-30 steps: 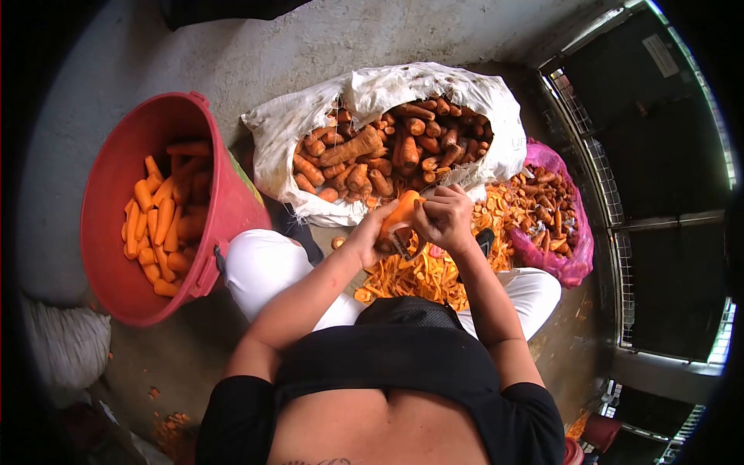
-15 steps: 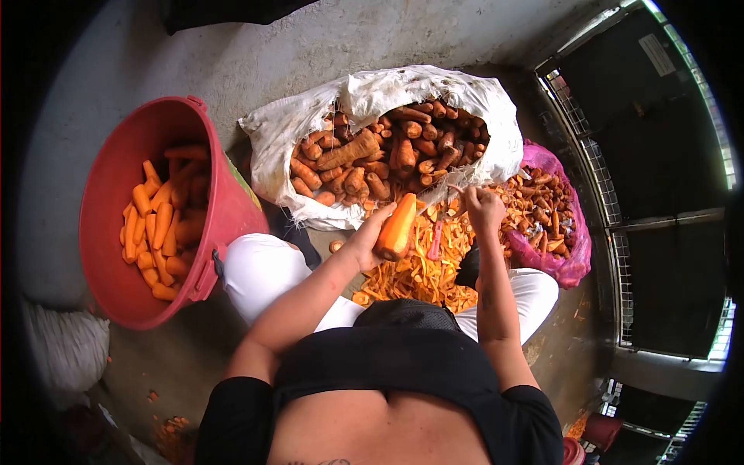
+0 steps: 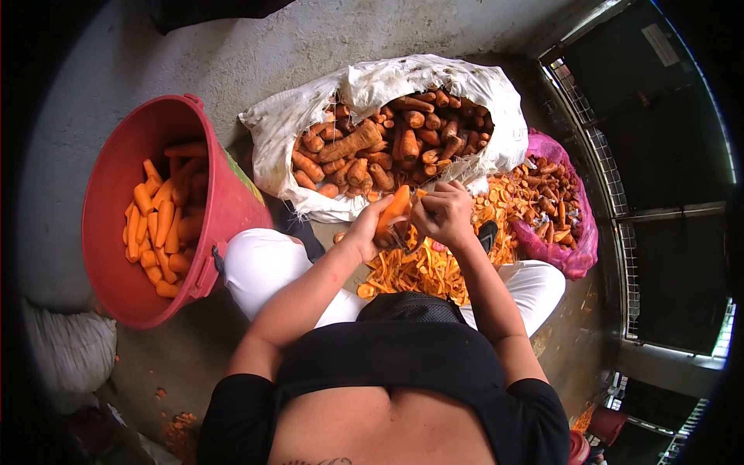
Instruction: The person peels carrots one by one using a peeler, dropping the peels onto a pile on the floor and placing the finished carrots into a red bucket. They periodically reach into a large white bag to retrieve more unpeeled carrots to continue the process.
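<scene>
My left hand (image 3: 366,231) is wrapped round a thick orange carrot (image 3: 394,214), which is tilted with its narrower end up. Close on its right, my right hand (image 3: 446,212) is closed with its fingers curled. What it grips is too small and blurred to name; a thin strip hangs between the two hands. Below them lies a heap of orange peelings (image 3: 418,273). In front, an open white sack (image 3: 279,124) holds several unpeeled carrots (image 3: 349,143).
On the left stands a red tub (image 3: 101,232) with several peeled carrots (image 3: 163,225) inside. A pink bag (image 3: 577,252) of carrot scraps sits at the right. Dark panels with mesh line the right wall. A pale sack (image 3: 74,349) lies at lower left.
My right hand has come left and down to the carrot in my left hand, from a spot apart on the right. The view has shifted slightly.
</scene>
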`<move>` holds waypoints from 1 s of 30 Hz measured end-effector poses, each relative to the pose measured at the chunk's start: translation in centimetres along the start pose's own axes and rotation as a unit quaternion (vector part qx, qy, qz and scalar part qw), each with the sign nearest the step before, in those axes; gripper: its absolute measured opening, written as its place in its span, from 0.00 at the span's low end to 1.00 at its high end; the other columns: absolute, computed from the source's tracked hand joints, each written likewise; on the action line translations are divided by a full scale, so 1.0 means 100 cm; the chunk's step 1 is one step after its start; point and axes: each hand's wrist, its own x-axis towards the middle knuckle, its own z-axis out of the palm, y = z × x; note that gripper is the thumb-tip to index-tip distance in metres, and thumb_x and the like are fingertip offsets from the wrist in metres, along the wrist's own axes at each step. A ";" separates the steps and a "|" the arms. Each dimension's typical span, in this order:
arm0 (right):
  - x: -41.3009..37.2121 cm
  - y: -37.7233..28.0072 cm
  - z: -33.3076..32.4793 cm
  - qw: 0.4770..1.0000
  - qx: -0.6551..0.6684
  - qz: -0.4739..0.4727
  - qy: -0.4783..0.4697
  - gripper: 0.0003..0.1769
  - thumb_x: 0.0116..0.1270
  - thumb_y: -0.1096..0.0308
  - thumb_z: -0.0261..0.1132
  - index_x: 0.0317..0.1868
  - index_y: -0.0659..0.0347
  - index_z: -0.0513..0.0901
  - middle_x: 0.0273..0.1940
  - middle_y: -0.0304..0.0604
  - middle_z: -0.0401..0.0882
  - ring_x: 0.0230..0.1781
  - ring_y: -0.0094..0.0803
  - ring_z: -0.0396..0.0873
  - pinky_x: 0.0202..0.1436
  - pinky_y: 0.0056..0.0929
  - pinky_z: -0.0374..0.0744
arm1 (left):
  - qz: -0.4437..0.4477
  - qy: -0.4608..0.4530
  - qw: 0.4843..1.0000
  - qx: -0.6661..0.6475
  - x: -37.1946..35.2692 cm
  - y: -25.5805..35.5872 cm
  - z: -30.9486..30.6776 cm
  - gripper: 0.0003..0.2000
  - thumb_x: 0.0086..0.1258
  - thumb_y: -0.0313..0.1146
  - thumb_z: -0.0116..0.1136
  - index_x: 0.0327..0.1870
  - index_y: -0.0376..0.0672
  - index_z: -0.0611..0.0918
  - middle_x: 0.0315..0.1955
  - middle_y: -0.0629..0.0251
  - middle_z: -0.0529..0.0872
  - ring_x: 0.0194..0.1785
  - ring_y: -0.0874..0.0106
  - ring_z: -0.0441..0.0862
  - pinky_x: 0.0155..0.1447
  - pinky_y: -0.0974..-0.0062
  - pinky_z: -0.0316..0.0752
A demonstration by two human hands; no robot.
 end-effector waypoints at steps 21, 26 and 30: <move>-0.052 0.060 0.003 0.873 0.153 0.464 0.011 0.18 0.67 0.58 0.59 0.26 0.57 0.89 0.16 0.33 0.81 0.13 0.20 0.72 0.27 0.25 0.75 | 0.014 0.052 0.998 0.040 0.003 -0.003 0.005 0.23 0.75 0.53 0.41 0.54 0.41 0.74 0.37 0.60 0.83 0.35 0.68 0.83 0.36 0.71 0.80; -0.010 0.006 -0.006 0.992 -0.023 0.120 -0.030 0.14 0.55 0.63 0.64 0.14 0.56 0.80 0.12 0.35 0.69 0.21 0.28 0.70 0.33 0.31 0.71 | 0.044 0.065 0.995 0.067 0.004 -0.001 0.007 0.21 0.76 0.51 0.41 0.55 0.44 0.75 0.38 0.64 0.83 0.33 0.72 0.82 0.35 0.74 0.80; 0.001 0.020 0.003 0.999 -0.053 -0.008 -0.011 0.18 0.55 0.67 0.63 0.08 0.55 0.72 0.08 0.32 0.64 0.15 0.25 0.63 0.28 0.29 0.68 | 0.048 0.074 0.987 0.137 -0.003 0.000 0.010 0.20 0.76 0.49 0.41 0.56 0.44 0.75 0.36 0.65 0.83 0.33 0.73 0.83 0.34 0.75 0.81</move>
